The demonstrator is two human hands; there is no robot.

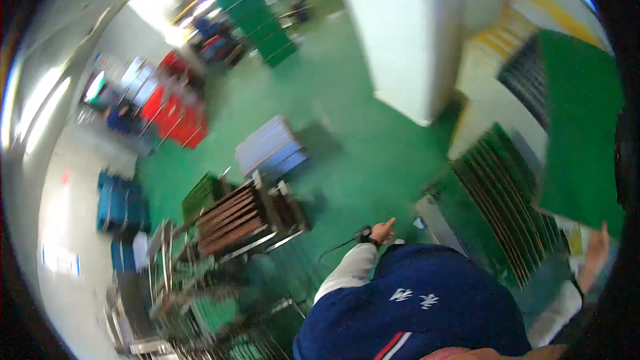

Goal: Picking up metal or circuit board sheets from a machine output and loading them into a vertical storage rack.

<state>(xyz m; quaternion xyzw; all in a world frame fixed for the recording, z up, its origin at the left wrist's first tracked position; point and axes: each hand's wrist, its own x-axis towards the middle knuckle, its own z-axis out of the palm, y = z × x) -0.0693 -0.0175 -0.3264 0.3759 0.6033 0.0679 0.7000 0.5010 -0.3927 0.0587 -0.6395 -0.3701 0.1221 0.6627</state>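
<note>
from here, the right hand [595, 253] seems to grasp the green panel [579, 133] by its near edge, long axis running away; the left hand [381, 233], farther off, hangs loose, grip released

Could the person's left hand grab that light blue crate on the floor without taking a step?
Probably not: the left hand is close by the body, and a stretch of bare green floor separates it from the light blue crate. Nothing seems to block the way, though.
</note>
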